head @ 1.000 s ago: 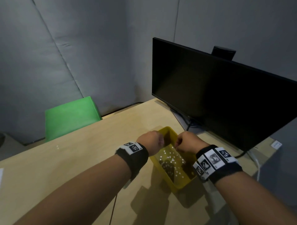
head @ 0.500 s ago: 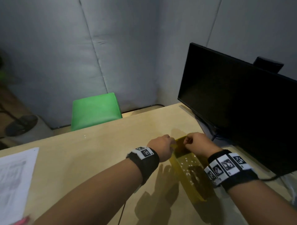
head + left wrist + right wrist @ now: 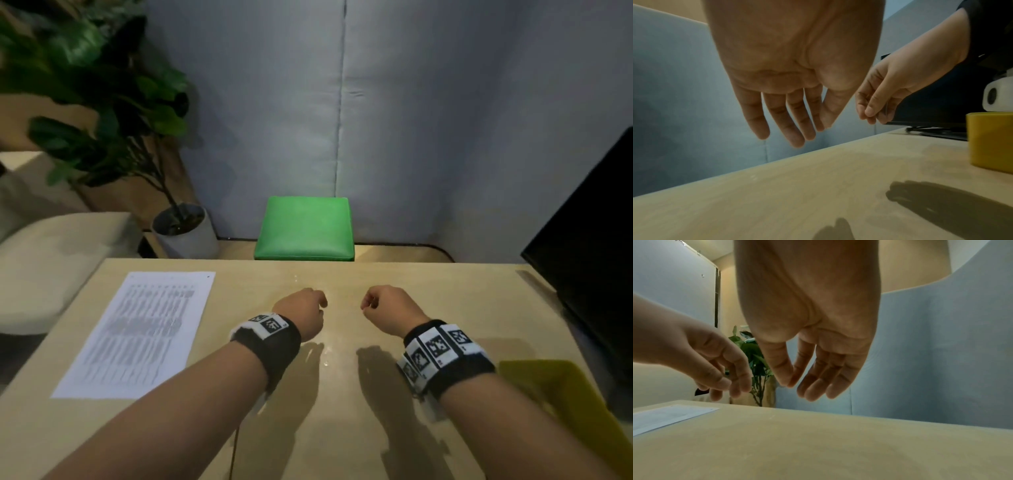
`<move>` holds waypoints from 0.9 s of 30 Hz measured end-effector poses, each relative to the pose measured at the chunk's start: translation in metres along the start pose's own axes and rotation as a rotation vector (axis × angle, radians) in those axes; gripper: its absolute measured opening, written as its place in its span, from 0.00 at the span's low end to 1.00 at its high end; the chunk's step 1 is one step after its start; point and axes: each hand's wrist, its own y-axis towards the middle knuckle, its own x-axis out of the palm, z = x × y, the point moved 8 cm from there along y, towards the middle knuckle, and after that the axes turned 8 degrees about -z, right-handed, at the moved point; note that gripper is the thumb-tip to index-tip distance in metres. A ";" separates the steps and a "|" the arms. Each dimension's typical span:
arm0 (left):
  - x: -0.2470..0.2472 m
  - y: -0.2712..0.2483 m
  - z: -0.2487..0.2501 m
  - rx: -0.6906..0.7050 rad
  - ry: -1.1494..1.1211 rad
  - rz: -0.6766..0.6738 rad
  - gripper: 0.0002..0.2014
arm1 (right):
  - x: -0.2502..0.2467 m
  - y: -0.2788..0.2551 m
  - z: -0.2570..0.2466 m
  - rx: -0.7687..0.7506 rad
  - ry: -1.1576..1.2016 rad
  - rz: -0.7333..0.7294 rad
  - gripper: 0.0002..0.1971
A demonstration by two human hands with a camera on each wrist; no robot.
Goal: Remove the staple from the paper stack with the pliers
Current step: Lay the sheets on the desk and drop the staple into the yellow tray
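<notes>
Both hands had left the yellow bin (image 3: 561, 394) and hung over bare desk (image 3: 342, 428), while the view had swung leftward.
One left hand (image 3: 303, 313) and one right hand (image 3: 390, 313) hovered with fingers relaxed, holding nothing; one paper stack (image 3: 144, 332) lay well left of them, its print blurred. One monitor (image 3: 589, 260) and the bin were cut off at right; no pliers showed.

Green stool (image 3: 305, 228) behind table (image 3: 342, 428); potted plant (image 3: 137, 137) left; yellow bin (image 3: 561, 394), monitor (image 3: 596, 267) right.
</notes>
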 end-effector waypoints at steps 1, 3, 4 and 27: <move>-0.001 0.002 -0.017 -0.035 -0.003 -0.009 0.16 | 0.008 0.010 -0.008 -0.009 -0.004 -0.009 0.09; -0.001 0.008 -0.047 -0.094 -0.009 -0.031 0.17 | 0.024 0.029 -0.021 -0.022 -0.015 -0.034 0.09; 0.000 0.011 -0.062 -0.123 -0.015 -0.044 0.18 | 0.033 0.038 -0.026 -0.024 -0.019 -0.048 0.09; 0.016 0.122 -0.116 -0.109 0.230 -0.185 0.36 | 0.103 0.160 -0.071 -0.101 -0.429 -0.104 0.24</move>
